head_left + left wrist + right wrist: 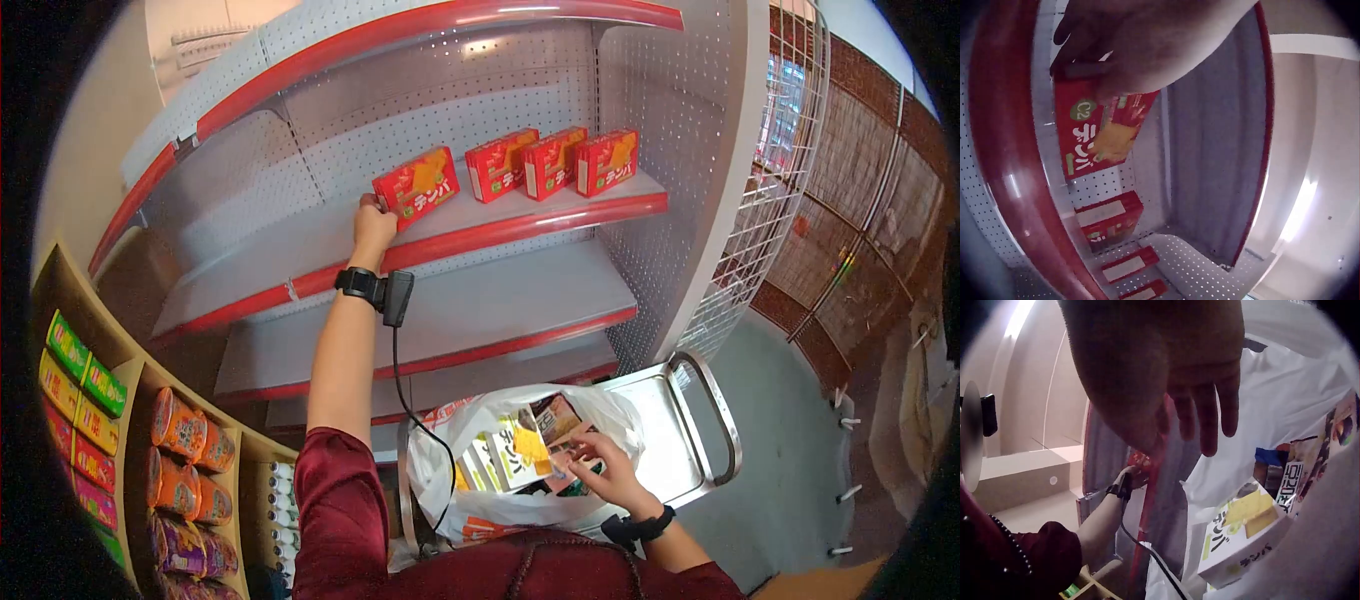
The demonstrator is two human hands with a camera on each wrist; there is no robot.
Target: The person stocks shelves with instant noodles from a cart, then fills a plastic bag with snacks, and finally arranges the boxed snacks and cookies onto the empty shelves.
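Observation:
My left hand (374, 229) grips the left end of a red box (418, 186) on the red-edged shelf (520, 231); in the left wrist view the same box (1105, 134) slants below the hand (1141, 47). To its right stand several similar red boxes (607, 163). Over the white plastic bag (455, 420), my right hand (608, 472) hovers with fingers loosely bent, and the right wrist view shows nothing held in that hand (1166, 369). A white and yellow box (1241, 531) lies in the bag among other packages.
A metal cart (670, 440) carries the bag. Lower shelves (500, 300) run beneath the red boxes. At the left, a wooden rack (138, 400) holds orange packs (178, 420) and colourful boxes (70, 345). A white wire grid (745, 235) stands at the right.

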